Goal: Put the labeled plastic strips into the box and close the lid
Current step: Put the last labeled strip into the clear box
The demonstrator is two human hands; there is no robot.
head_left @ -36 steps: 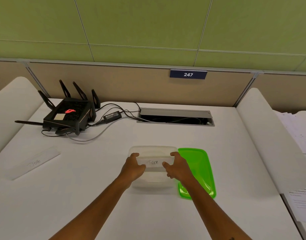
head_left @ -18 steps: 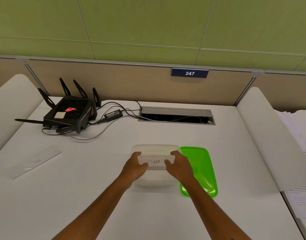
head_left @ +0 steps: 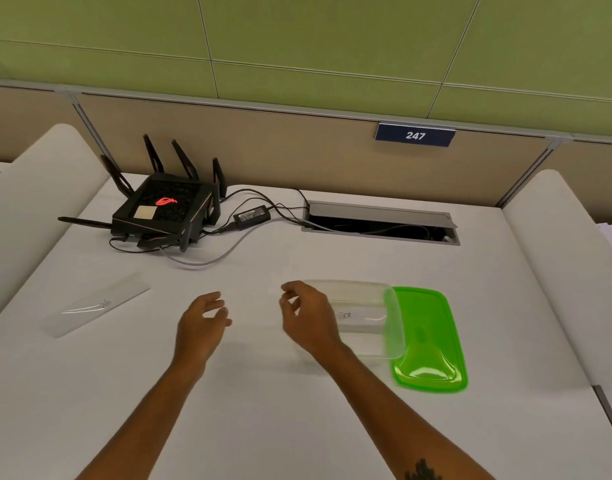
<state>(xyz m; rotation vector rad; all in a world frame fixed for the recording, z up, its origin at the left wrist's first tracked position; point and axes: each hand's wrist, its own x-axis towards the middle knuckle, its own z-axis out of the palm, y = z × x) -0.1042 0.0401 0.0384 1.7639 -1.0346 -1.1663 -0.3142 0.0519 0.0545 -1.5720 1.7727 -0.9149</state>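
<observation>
Both hands empty, fingers loosely spread: left hand left of box, right hand at its edge, possibly touching.

Both forearms reached forward, bare; the left hand hovered palm down, fingers loosely spread and slightly curled, holding nothing. The right hand hung beside it, apart, fingers curled inward with thumb near the fingertips; it too was empty.
</observation>
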